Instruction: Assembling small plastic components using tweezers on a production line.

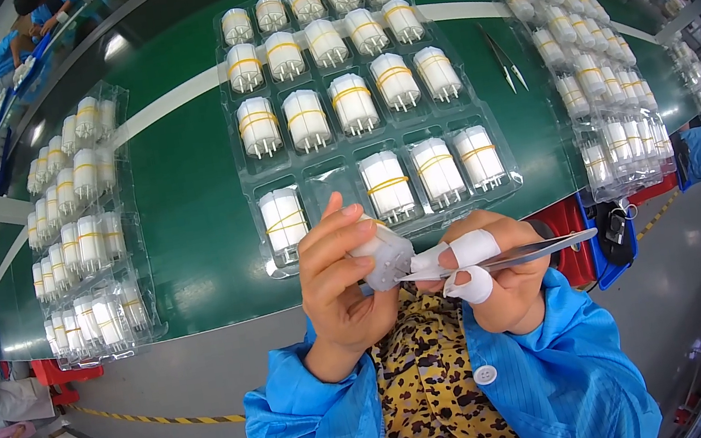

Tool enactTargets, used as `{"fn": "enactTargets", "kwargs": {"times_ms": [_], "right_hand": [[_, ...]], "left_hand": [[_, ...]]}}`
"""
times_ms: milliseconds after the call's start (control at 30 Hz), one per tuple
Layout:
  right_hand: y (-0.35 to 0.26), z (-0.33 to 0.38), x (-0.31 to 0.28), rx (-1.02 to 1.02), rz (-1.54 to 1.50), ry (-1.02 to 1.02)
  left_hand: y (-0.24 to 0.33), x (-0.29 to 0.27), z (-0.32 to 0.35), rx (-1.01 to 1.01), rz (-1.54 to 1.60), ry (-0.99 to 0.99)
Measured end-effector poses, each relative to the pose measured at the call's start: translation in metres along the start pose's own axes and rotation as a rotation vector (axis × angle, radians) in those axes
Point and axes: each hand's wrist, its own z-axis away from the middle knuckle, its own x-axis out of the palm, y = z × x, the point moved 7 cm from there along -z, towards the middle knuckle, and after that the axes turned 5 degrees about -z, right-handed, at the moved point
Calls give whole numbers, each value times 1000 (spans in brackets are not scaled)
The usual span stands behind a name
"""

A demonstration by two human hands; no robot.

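My left hand (334, 289) is closed around a white cylindrical part (390, 260), its pinned end tilted toward my right hand. My right hand (510, 286), with white tape around some fingertips, pinches a pair of metal tweezers (545, 250). The tweezer tips meet the pinned end of the part; whether they grip anything there is too small to tell. Just beyond my hands lies a clear plastic tray (318, 156) with rows of similar white parts (386, 185), each with metal pins and a yellow band. In its nearest row, one pocket shows bare plastic.
Stacked trays of white parts (91, 244) stand on the left of the green table (191, 243), more (606, 81) on the right. Dark-handled tweezers (501, 59) lie right of the middle tray. A blue bin (613, 248) sits beyond the table's near right edge. Other people work farther off.
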Motion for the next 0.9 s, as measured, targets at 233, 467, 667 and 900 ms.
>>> {"fn": "enactTargets", "kwargs": {"times_ms": [233, 467, 667, 900], "right_hand": [[-5, -7, 5, -66, 127, -84], [3, -2, 2, 25, 72, -12], [4, -2, 3, 32, 62, -4], [2, -3, -2, 51, 26, 27]], "left_hand": [[4, -1, -2, -2, -18, -6], [5, -1, -1, 23, -77, -17], [6, -1, -1, 16, -103, -14], [4, 1, -2, -9, 10, 63]]}}
